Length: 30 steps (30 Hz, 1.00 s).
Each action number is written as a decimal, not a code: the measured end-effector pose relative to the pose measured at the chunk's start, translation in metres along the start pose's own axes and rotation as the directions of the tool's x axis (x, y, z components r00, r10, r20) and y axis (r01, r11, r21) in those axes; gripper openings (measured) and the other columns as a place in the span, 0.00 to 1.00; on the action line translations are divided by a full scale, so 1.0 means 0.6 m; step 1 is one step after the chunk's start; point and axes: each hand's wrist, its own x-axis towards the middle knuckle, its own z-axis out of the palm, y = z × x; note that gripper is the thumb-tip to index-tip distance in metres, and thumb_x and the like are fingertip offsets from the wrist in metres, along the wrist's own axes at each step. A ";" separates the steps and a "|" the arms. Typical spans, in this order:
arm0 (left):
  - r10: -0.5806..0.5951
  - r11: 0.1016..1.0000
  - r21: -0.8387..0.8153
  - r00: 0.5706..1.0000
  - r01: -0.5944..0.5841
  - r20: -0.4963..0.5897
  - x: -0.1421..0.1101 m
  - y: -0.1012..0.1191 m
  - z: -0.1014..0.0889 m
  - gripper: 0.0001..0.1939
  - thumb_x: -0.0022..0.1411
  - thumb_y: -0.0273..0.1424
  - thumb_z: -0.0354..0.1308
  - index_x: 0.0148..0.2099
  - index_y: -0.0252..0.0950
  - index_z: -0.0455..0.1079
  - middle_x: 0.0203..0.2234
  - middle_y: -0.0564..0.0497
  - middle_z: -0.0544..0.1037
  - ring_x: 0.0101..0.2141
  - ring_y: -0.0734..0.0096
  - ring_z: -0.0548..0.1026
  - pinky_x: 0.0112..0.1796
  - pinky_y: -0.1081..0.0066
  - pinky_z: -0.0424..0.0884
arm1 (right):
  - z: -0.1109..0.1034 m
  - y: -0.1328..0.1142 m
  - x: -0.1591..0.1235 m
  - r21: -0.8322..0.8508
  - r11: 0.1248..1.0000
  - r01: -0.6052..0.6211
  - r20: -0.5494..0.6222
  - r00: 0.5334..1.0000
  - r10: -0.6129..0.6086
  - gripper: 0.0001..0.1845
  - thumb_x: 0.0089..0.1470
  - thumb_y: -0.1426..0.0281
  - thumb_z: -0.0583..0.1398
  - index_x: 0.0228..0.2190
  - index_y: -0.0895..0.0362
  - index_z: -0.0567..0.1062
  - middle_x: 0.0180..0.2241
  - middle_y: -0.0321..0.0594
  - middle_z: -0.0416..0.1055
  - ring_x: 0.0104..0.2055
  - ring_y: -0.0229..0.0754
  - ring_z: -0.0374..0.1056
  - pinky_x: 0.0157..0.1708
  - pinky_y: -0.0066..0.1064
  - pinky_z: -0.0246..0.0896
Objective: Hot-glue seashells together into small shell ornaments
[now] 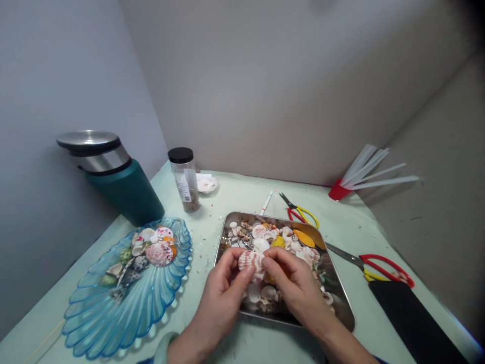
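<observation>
One ribbed scallop shell [248, 259], fan-shaped, whitish with reddish bands and blotches, lower part partly hidden by fingers. It's held up over the near-middle of the metal tray [340, 278], above loose mixed shells [260, 245]. Left hand [223, 290]: thumb and fingers pinching its left and near side. Right hand [297, 285]: thumb and fingertips closed on its right edge. Blue fluted dish [129, 316] sits left of the tray, apart.

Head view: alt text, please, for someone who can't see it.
A person's left hand and right hand hold a red-and-white ribbed shell over a metal tray of assorted shells. At left, a blue fluted dish holds more shells; scissors lie at right.
</observation>
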 end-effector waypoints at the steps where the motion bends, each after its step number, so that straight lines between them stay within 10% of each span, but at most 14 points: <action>1: 0.001 1.000 0.007 1.000 -0.001 -0.005 0.000 -0.001 0.000 0.09 0.63 0.35 0.55 0.44 0.36 0.66 0.33 0.52 0.74 0.36 0.70 0.72 0.38 0.72 0.68 | 0.000 0.000 0.000 -0.012 1.000 0.019 -0.019 1.000 -0.019 0.14 0.61 0.62 0.54 0.26 0.55 0.67 0.24 0.31 0.61 0.26 0.35 0.57 0.26 0.26 0.53; 12: 0.259 0.891 0.388 0.966 -0.236 -0.007 -0.006 -0.023 0.000 0.25 0.61 0.30 0.58 0.60 0.43 0.61 0.56 0.46 0.67 0.54 0.60 0.66 0.51 0.63 0.67 | 0.000 -0.001 -0.001 -0.097 0.984 0.146 -0.103 0.982 -0.156 0.11 0.60 0.67 0.56 0.26 0.55 0.69 0.25 0.32 0.66 0.28 0.36 0.62 0.30 0.26 0.55; 20: 0.099 0.954 0.288 0.995 -0.088 -0.024 -0.010 -0.009 0.001 0.28 0.61 0.34 0.58 0.63 0.36 0.59 0.51 0.41 0.72 0.42 0.62 0.75 0.45 0.63 0.71 | -0.003 0.001 0.001 -0.103 0.982 0.155 -0.153 0.973 -0.170 0.09 0.63 0.68 0.52 0.34 0.54 0.71 0.32 0.37 0.69 0.34 0.39 0.65 0.35 0.29 0.60; 27: 0.066 0.975 0.207 0.995 -0.079 0.069 -0.010 0.010 -0.007 0.22 0.65 0.33 0.52 0.61 0.40 0.64 0.58 0.47 0.69 0.57 0.61 0.65 0.58 0.64 0.58 | 0.000 0.004 0.003 -0.185 0.942 0.280 -0.132 0.943 -0.306 0.14 0.57 0.74 0.58 0.45 0.50 0.71 0.49 0.43 0.64 0.53 0.46 0.60 0.52 0.39 0.57; 30: 0.043 0.982 0.181 0.995 -0.058 0.088 -0.009 0.018 -0.006 0.17 0.67 0.34 0.49 0.54 0.39 0.71 0.50 0.48 0.76 0.49 0.63 0.72 0.50 0.68 0.65 | 0.000 0.004 0.003 -0.184 0.940 0.287 -0.133 0.940 -0.313 0.13 0.57 0.75 0.58 0.43 0.50 0.71 0.46 0.41 0.66 0.51 0.45 0.62 0.51 0.37 0.57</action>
